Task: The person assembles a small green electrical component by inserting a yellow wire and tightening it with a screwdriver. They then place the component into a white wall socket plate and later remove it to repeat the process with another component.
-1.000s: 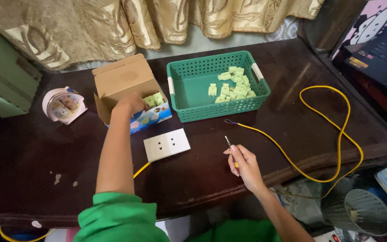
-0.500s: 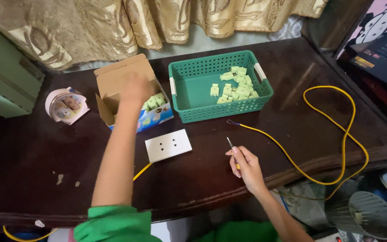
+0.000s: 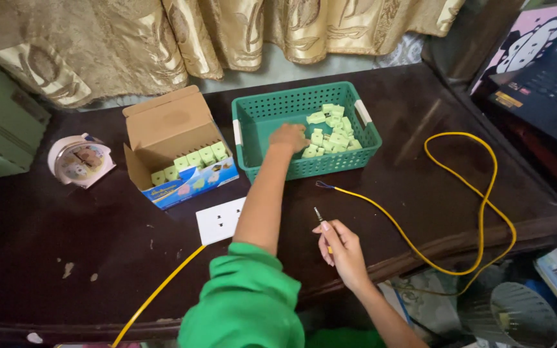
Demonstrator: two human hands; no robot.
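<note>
My left hand (image 3: 289, 136) reaches into the green plastic basket (image 3: 253, 113) and rests on the pile of pale green plastic pieces (image 3: 331, 127); its fingers are curled and I cannot see whether they hold one. My right hand (image 3: 342, 250) is near the table's front edge, shut on a small screwdriver (image 3: 318, 214) whose metal tip points up and away. The open cardboard box (image 3: 169, 125) to the left of the basket holds a row of the same green pieces (image 3: 195, 159). A white socket plate (image 3: 219, 221) lies flat beside my left forearm.
A yellow cable (image 3: 478, 212) loops over the dark table's right side, its bare end near the basket's front. Another yellow cable (image 3: 156, 293) runs from the plate to the front edge. A small round clock (image 3: 78, 161) stands left, a laptop (image 3: 543, 84) right, a fan (image 3: 517, 316) below.
My left hand has moved right, from the cardboard box into the green basket. My right hand has stayed in place with the screwdriver.
</note>
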